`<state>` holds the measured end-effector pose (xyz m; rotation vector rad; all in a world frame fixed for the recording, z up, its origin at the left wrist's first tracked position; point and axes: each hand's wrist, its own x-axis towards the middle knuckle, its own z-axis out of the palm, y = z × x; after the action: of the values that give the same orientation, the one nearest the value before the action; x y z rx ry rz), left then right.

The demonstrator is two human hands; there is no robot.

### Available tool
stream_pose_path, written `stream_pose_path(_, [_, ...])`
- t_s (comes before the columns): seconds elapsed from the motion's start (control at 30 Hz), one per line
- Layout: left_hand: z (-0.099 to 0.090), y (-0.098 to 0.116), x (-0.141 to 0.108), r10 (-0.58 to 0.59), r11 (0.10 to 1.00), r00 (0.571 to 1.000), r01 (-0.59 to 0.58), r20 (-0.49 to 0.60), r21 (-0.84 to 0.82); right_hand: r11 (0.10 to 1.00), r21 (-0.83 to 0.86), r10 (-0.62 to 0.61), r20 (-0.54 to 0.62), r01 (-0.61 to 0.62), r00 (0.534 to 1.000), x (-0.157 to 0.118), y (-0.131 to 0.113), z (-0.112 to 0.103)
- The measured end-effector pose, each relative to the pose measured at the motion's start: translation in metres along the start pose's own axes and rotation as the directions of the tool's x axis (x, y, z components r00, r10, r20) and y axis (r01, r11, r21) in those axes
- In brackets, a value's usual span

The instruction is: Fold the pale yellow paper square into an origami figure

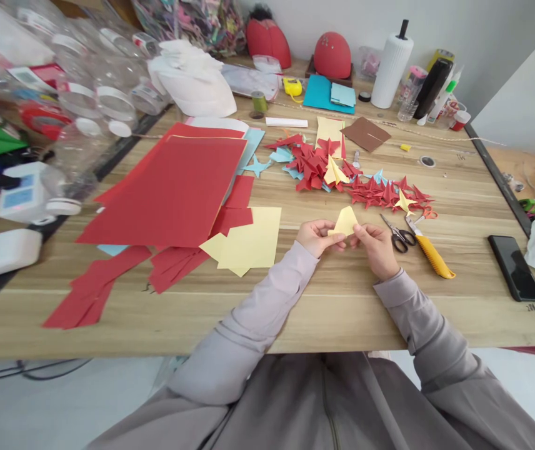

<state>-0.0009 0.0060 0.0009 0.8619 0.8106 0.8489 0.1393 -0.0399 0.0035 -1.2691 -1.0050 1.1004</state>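
Note:
A small piece of folded yellow paper (344, 221) is held up between my two hands, just above the wooden table. My left hand (318, 237) pinches its lower left edge between thumb and fingers. On the right edge, the thumb and fingers of my right hand (376, 249) are closed on the same paper. Beyond the hands lies a heap of red folded paper stars (380, 194), with a yellow star (404, 202) among them. Black-handled scissors (400, 239) and a yellow utility knife (431, 251) rest right of my right hand.
Large red paper sheets (169, 187), yellow sheets (253, 240) and red strips (89, 294) lie to the left. Clear plastic bottles (108, 94) crowd the far left. A black phone (515, 267) is near the right edge. A white ribbed bottle (392, 72) stands at the back.

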Motion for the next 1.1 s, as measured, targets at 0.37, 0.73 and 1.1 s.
stream_pose_path(0.37, [-0.0006,0.0028,-0.0010,-0.055,0.998,0.997,0.053,0.054,0.032,1.000,-0.019,-0.008,0.012,0.008,1.000,-0.0022,0.0000,0.0006])
stream_pose_path(0.73, [-0.0014,0.0010,-0.0003,0.031,0.999,0.999,-0.029,-0.033,0.041,0.999,0.048,-0.009,-0.057,0.012,0.998,0.0024,-0.0014,-0.0028])
stream_pose_path(1.1, [0.0012,0.0058,-0.0060,0.123,0.983,0.989,-0.132,0.079,0.131,0.999,0.019,-0.032,0.076,0.030,0.997,-0.0038,-0.0039,-0.0021])
